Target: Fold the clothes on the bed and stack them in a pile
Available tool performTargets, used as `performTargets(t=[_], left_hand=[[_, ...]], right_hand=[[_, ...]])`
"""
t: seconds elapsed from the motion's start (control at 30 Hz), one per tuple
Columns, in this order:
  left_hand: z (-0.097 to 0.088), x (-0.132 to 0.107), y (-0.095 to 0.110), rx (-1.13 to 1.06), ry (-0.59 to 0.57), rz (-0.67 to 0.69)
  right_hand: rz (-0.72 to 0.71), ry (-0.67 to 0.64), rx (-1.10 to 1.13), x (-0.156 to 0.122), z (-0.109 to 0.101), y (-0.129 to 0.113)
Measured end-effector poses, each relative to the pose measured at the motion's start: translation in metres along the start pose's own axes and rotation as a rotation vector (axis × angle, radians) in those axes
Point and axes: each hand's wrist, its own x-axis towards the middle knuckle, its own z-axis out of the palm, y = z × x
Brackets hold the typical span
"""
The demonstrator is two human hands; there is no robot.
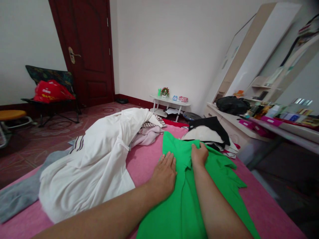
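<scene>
A bright green garment [184,189] lies spread over the pink bed cover [143,162], partly folded, with a crease running down its middle. My left hand [165,174] rests flat on its left edge, fingers stretched out. Further right, my right hand [199,154] has its fingers closed on the green cloth near the far end. Left of my left arm lies a heap of white clothing [99,159] with dark striped trim. Behind the green garment are folded black and white clothes [208,131]. The garment's near end runs out of view at the bottom.
Grey cloth [27,189] lies at the bed's left edge. A dresser [216,109] with a black bag [233,105] and several bottles stands on the right. Beyond the bed is a small white table [169,100]. A chair with a red bag [52,91] stands by the door [84,49].
</scene>
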Motion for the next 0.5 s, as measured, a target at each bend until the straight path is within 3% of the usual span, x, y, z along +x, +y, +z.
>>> performTargets(t=[0.1,0.17,0.23,0.33,0.43,0.5], left_hand=[[-0.002,-0.001,0.003,-0.022,-0.01,-0.035],[-0.003,-0.002,0.005,-0.032,-0.021,-0.057],[-0.003,-0.002,0.006,-0.04,-0.036,-0.062],[-0.002,-0.002,0.007,-0.048,-0.043,-0.044],[-0.002,-0.001,0.006,-0.048,-0.042,-0.034],[-0.001,-0.001,0.006,-0.047,-0.059,-0.031]], right_hand=[[-0.029,0.014,-0.208,-0.001,-0.013,-0.003],[-0.159,0.074,-0.308,0.0,-0.017,-0.012],[-0.33,0.126,-0.267,0.003,-0.012,-0.025],[-0.456,-0.042,-0.116,0.011,0.015,-0.045],[-0.35,-0.293,-0.088,0.02,0.057,-0.056],[-0.281,-0.368,-0.113,0.026,0.082,-0.055]])
